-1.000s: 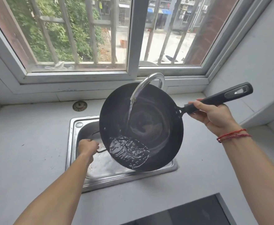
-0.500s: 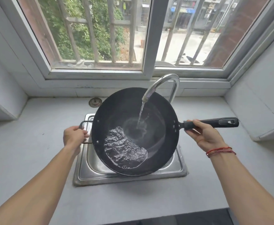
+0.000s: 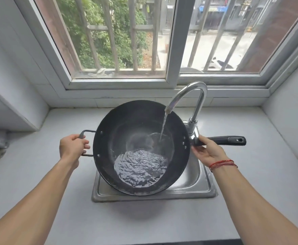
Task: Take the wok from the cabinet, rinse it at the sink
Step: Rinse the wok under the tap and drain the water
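We hold the black wok [image 3: 127,131] over the steel sink [image 3: 194,184], its bowl covering most of the basin, with a rippled pool of water [image 3: 141,168] lying on its near side. Our left hand [image 3: 72,149] curls round the small loop handle [image 3: 86,132] out past the sink's left edge, while our right hand [image 3: 206,152], a red string bracelet [image 3: 222,163] at its wrist, wraps round the base of the long black handle [image 3: 229,140] above the sink's right edge. From the chrome faucet [image 3: 196,92] at the sink's back right corner a thin stream [image 3: 163,126] falls into the wok's right half
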`<state>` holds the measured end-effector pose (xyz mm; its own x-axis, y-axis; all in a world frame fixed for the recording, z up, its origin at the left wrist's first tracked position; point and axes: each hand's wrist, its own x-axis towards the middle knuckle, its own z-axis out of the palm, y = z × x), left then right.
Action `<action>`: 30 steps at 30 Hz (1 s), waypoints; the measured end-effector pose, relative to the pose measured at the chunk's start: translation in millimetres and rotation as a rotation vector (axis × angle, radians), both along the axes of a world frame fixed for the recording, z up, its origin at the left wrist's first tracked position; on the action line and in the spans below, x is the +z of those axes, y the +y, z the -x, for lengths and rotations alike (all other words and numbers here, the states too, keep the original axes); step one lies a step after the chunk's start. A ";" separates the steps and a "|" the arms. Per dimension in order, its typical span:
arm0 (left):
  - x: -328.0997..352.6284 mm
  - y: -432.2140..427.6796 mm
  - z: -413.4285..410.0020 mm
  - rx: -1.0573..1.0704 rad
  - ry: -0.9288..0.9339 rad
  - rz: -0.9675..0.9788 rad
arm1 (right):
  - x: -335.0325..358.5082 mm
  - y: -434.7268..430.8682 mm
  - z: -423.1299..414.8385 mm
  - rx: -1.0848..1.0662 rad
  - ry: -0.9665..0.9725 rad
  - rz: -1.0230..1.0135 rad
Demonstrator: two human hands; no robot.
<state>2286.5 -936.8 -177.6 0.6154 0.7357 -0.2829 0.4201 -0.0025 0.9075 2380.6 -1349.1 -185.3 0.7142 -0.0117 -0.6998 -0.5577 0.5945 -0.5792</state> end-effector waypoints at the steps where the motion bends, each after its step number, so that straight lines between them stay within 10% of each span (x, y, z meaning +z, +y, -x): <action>1: 0.4 1.1 -0.6 -0.005 -0.002 0.000 | 0.5 0.3 -0.9 0.006 0.005 0.008; 30: 35.2 21.3 -14.2 0.043 0.031 -0.141 | -42.2 22.1 11.3 0.123 0.106 0.355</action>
